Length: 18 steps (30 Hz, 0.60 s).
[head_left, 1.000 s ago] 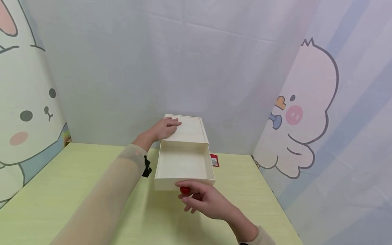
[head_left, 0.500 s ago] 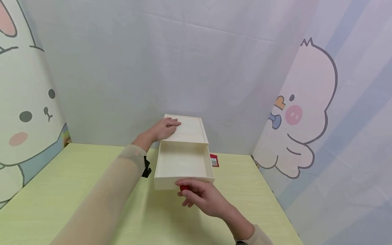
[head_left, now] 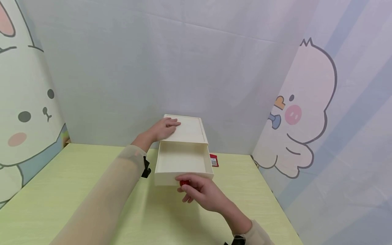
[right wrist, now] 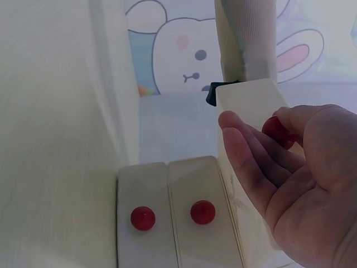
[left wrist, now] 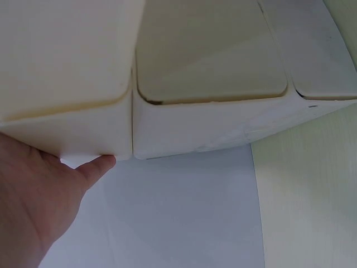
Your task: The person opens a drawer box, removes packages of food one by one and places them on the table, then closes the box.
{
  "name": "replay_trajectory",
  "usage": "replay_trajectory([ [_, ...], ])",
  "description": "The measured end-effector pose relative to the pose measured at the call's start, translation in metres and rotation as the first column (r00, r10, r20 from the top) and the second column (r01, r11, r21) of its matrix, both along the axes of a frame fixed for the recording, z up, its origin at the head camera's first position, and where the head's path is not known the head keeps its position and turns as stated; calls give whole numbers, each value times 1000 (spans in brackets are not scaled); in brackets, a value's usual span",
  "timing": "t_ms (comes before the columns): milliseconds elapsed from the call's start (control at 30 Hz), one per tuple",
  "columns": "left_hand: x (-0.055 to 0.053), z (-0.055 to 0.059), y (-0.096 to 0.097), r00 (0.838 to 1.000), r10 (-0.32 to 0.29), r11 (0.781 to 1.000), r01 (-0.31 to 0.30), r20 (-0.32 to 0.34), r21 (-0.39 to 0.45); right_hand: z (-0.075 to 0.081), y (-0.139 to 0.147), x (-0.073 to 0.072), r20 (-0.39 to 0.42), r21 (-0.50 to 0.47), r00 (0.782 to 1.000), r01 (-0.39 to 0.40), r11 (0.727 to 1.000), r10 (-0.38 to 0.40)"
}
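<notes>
A white drawer cabinet stands on the table with its top drawer pulled well out; the drawer's inside looks bare. My left hand rests on the cabinet's top by the left edge, fingers lying straight. In the left wrist view its thumb lies along the cabinet's edge. At the drawer's front, my right hand pinches a round red knob between thumb and finger, the other fingers loosely extended. Two lower drawers, with red knobs of their own, are pushed in.
Behind the cabinet's right side lies a small red packet with a white label. A pale green table carries everything. Printed curtains enclose the back and both sides.
The drawer's front has slid slightly inward, toward the cabinet, and my right hand has moved with the knob. My left hand has stayed in place on the top.
</notes>
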<state>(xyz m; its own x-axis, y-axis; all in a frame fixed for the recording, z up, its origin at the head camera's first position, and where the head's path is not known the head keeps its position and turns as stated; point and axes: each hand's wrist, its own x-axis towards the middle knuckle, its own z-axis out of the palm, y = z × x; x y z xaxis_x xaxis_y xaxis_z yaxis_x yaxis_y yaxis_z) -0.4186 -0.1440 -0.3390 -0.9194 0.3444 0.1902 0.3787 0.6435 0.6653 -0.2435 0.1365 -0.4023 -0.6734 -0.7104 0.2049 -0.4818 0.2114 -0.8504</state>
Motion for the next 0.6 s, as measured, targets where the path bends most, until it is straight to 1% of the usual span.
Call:
replay_trajectory([
  [300, 2, 1, 0, 1000, 0, 1000, 0, -2, 5, 0, -3, -10, -21, -4, 1000, 21, 1000, -21],
  [433, 1, 1, 0, 1000, -1, 1000, 1, -8, 3, 0, -4, -15, -32, 3, 999, 30, 1000, -30],
  [600, 0, 0, -1, 1000, -3, 1000, 3, -14, -3, 1, -5, -19, -28, 13, 999, 37, 999, -37],
])
